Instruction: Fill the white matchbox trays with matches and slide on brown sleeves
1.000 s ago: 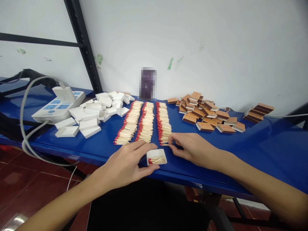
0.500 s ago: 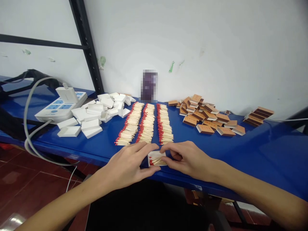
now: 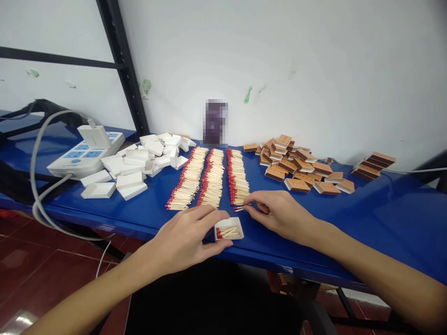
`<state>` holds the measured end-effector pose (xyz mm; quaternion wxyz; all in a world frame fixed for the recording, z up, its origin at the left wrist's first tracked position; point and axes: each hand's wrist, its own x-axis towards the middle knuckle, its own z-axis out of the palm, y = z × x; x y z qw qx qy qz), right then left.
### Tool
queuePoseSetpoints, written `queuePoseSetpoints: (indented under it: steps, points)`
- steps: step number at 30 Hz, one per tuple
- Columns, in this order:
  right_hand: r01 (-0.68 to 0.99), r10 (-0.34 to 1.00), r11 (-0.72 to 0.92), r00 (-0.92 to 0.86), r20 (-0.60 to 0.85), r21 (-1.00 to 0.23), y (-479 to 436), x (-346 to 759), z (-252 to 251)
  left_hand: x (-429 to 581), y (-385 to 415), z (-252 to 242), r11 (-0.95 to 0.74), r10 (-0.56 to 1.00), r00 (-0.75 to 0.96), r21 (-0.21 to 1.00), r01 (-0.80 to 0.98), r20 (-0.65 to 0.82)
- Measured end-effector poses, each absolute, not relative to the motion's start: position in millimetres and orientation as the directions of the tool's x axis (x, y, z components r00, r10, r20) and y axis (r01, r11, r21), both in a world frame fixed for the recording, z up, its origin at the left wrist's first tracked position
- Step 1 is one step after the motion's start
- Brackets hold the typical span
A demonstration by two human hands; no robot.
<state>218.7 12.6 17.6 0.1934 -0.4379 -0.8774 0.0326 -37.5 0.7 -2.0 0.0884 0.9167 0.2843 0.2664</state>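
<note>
A white matchbox tray (image 3: 238, 222) lies near the table's front edge with several red-headed matches (image 3: 228, 231) in it. My left hand (image 3: 195, 232) steadies the tray from the left, thumb at its near side and fingers at its far side. At the near end of the rightmost row of matches (image 3: 239, 179), my right hand (image 3: 275, 209) pinches a couple of matches (image 3: 239, 209) between thumb and forefinger. Their heads point left. Two more rows of matches, a middle row (image 3: 213, 179) and a left row (image 3: 188, 179), lie alongside.
White empty trays (image 3: 132, 163) are heaped at the left beside a power strip (image 3: 87, 153) with a looping cable. Brown matchbox sleeves (image 3: 296, 165) are piled at the right, with a small stack of sleeves (image 3: 373, 165) farther right. A blurred dark object (image 3: 215, 123) stands against the wall.
My right hand has moved from the tray up to the near end of the rightmost row and now pinches matches there. My left hand stays at the tray.
</note>
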Motion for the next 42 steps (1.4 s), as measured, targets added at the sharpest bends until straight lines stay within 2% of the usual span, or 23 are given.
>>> queuePoseSetpoints:
  steps: [10, 13, 17, 21, 26, 28, 31, 34, 37, 42]
  points:
    - [0.778, 0.824, 0.549, -0.566, 0.040, -0.307, 9, 223, 32, -37, 1, 1, -0.822, 0.569, 0.706, 0.320, 0.471, 0.422]
    - [0.764, 0.815, 0.571, -0.573, 0.092, -0.301, 6, 220, 30, -37, 1, 0, -0.810, 0.585, 0.704, 0.338, 0.479, 0.402]
    - [0.707, 0.791, 0.610, -0.570, 0.223, -0.356, -3, 206, 27, -36, 0, 2, -0.776, 0.628, 0.673, 0.366, 0.513, 0.391]
    - [0.670, 0.774, 0.624, -0.603, 0.195, -0.402, -10, 194, 24, -35, 1, 3, -0.767, 0.640, 0.664, 0.380, 0.517, 0.388]
    - [0.611, 0.830, 0.513, -0.531, 0.169, -0.603, -9, 196, 28, -37, 0, 3, -0.780, 0.624, 0.675, 0.363, 0.509, 0.395]
    - [0.630, 0.839, 0.527, -0.489, 0.236, -0.570, -5, 202, 28, -37, 0, 2, -0.791, 0.611, 0.677, 0.353, 0.499, 0.411]
    - [0.709, 0.800, 0.597, -0.487, 0.351, -0.376, 5, 213, 22, -37, 0, 3, -0.789, 0.613, 0.682, 0.354, 0.502, 0.399]
    - [0.759, 0.783, 0.605, -0.510, 0.357, -0.242, 12, 220, 15, -38, -1, 6, -0.770, 0.632, 0.684, 0.398, 0.499, 0.364]
    - [0.779, 0.793, 0.592, -0.517, 0.323, -0.208, 15, 221, 13, -39, 0, 7, -0.775, 0.622, 0.686, 0.423, 0.470, 0.378]
    - [0.789, 0.806, 0.580, -0.518, 0.287, -0.204, 14, 220, 14, -38, 0, 5, -0.798, 0.600, 0.681, 0.379, 0.469, 0.420]
